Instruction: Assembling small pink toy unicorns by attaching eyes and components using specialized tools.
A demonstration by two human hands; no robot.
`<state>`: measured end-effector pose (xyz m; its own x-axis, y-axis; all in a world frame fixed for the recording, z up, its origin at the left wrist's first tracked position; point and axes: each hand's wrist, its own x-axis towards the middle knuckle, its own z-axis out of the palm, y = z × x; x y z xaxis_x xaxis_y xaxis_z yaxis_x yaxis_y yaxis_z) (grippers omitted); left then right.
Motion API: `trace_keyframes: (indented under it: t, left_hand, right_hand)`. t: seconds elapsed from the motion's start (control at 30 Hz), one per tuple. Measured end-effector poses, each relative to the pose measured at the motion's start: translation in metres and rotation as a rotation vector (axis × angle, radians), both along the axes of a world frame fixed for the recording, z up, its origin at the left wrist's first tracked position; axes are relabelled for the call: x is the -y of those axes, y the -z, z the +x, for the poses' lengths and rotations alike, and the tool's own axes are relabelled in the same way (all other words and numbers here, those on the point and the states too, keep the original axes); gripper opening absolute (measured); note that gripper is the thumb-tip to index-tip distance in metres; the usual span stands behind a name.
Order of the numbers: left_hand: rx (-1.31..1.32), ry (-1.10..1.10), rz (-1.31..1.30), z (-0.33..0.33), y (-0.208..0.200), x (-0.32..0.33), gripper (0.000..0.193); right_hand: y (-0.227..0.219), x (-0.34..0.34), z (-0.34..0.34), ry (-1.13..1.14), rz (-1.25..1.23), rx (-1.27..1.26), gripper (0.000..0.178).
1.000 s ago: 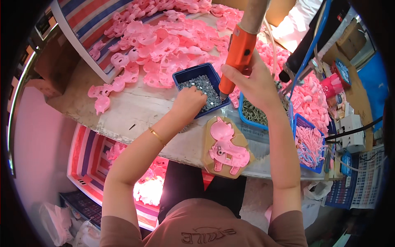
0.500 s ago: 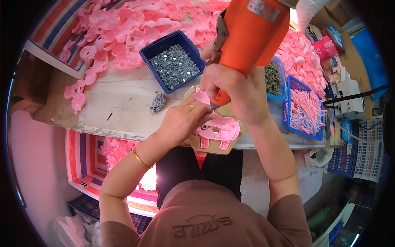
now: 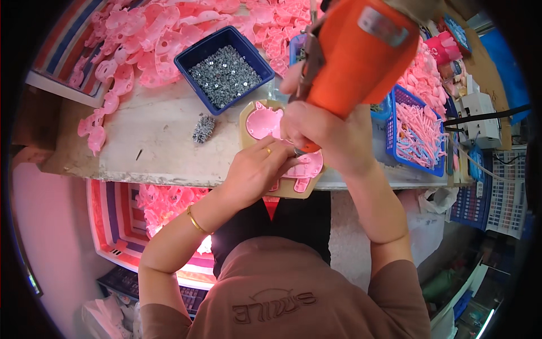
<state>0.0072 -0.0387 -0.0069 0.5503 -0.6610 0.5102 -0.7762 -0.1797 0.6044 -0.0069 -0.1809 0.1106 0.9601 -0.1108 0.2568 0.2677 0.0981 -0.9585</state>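
An orange power screwdriver (image 3: 361,59) is gripped in my right hand (image 3: 327,133), tilted with its nose pointing down at a pink animal-shaped plastic shell (image 3: 263,122). The shell lies hollow side up in a beige holder (image 3: 247,120) at the table's front edge. Across the lower half of the shell lies my left hand (image 3: 254,169), its fingers pinched together right beside the screwdriver's tip. Whatever sits between those fingertips is hidden. Beyond the holder stands a dark blue tray (image 3: 186,61) of small screws. A bristly clump of screws (image 3: 204,129) rests left of the holder.
Pink plastic shells (image 3: 152,34) are heaped along the back and left of the table. At right, a blue basket (image 3: 390,127) holds thin pink and blue parts. Below the table edge, a striped-lined container (image 3: 113,217) holds more pink pieces.
The screwdriver tip and my left fingers have shifted from the shell's middle down onto its lower body, showing more of the rounded upper part. The whole view has also shifted slightly.
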Motion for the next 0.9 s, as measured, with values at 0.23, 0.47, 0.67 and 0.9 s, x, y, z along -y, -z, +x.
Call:
trace_keyframes:
  t: [0.23, 0.47, 0.67, 0.9]
  left_hand:
    - [0.058, 0.069, 0.091, -0.003, -0.005, 0.006, 0.04]
    - [0.204, 0.034, 0.164, -0.006, -0.002, 0.006, 0.038]
    - [0.195, 0.038, 0.191, -0.008, 0.004, 0.006, 0.032]
    - [0.175, 0.038, 0.199, -0.007, 0.004, 0.008, 0.032]
  right_hand:
    - [0.014, 0.016, -0.017, 0.107, -0.057, -0.015, 0.02]
    - [0.038, 0.028, -0.017, 0.095, -0.027, -0.058, 0.017]
    - [0.046, 0.026, -0.019, 0.129, 0.001, -0.038, 0.008]
    - [0.058, 0.027, -0.023, 0.156, -0.081, 0.011, 0.009]
